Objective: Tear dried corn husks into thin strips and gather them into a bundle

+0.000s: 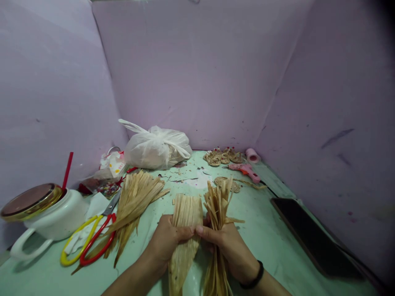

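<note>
My left hand (173, 238) is closed around a wide, flat piece of dried corn husk (187, 211), its thumb lying across the front. In my right hand (226, 246) is a bundle of narrow dried husk strips (218, 205), held upright and gripped near the middle. The two thumb tips meet at the right edge of the wide husk. The fingers behind both pieces are mostly hidden. A black band (254, 276) circles my right wrist. To the left lies a loose pile of husk strips (135, 197), apart from my hands.
Scissors with yellow and red handles (94, 236) lie beside a white mug (66, 213) with a gold-rimmed lid. A tied plastic bag (157, 148) sits at the back. On the right are a pink glue gun (245, 170), coiled husk pieces (222, 156) and a dark flat slab (311, 236).
</note>
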Motion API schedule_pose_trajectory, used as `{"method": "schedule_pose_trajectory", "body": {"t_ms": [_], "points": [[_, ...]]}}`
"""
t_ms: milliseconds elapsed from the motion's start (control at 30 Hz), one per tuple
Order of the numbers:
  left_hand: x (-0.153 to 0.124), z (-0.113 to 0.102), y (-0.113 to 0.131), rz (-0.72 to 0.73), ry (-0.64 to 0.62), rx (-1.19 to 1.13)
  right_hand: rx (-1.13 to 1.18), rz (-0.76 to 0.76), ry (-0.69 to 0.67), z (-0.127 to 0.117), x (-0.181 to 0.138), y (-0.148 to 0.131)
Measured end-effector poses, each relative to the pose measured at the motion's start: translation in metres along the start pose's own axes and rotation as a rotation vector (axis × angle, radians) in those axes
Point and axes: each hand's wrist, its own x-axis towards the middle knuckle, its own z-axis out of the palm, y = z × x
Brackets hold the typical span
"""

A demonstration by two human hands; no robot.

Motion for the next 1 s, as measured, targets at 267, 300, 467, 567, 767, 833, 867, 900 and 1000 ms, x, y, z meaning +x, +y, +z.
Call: {"method": "schedule_pose_trajectory", "body": {"t_ms": [267,300,467,567,767,833,867,900,1000], "points": [[-0.004,0.002,0.004,-0.018,-0.041,-0.002,-0.081,0.056,0.098,-0.001,0.003,0.006],[-0.004,0.003,0.004,-0.02,-0.04,0.012,-0.086,0.045,0.105,-0.001,0.002,0.006],[-0.003,0.004,0.001,0.009,-0.012,0.101,-0.098,-0.054,0.064,0.003,-0.003,-0.004],[-0.001,0.003,-0.003,0.048,0.048,0.179,-0.084,-0.112,0.054,0.006,-0.004,-0.009],[0.002,0.005,-0.011,0.069,0.04,0.149,-0.129,-0.001,0.131,0.007,-0.002,-0.001],[0.003,0.004,-0.012,0.05,0.027,0.065,-0.061,-0.017,0.112,0.006,-0.001,0.001],[0.003,0.004,-0.012,0.042,0.019,0.025,-0.02,-0.02,0.102,0.005,0.0,0.002],[0.004,0.003,-0.011,0.036,0.004,-0.01,0.019,-0.013,0.091,0.004,0.0,0.003],[0.004,0.0,-0.005,0.019,-0.045,-0.067,0.112,0.053,0.069,-0.001,0.002,0.003]]}}
